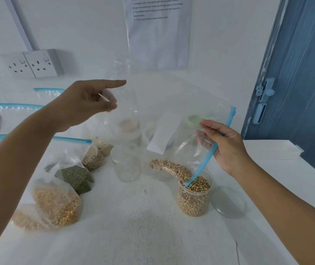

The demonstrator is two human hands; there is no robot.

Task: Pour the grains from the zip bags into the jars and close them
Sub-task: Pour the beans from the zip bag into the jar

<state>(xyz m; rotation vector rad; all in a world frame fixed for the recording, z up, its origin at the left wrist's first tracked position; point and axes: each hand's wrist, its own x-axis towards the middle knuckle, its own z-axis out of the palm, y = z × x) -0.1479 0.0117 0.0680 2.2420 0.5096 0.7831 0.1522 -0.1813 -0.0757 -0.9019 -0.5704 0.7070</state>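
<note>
Pinching the zip bag with both hands, left hand raised at its far corner, right hand nearer the bean-filled jar, mouth angled down into it.

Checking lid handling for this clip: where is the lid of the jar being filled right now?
In the head view, the clear lid lies flat on the white table, right of the jar of soybeans and below the right hand.

tilted zip bag, beans entering open jar
</note>
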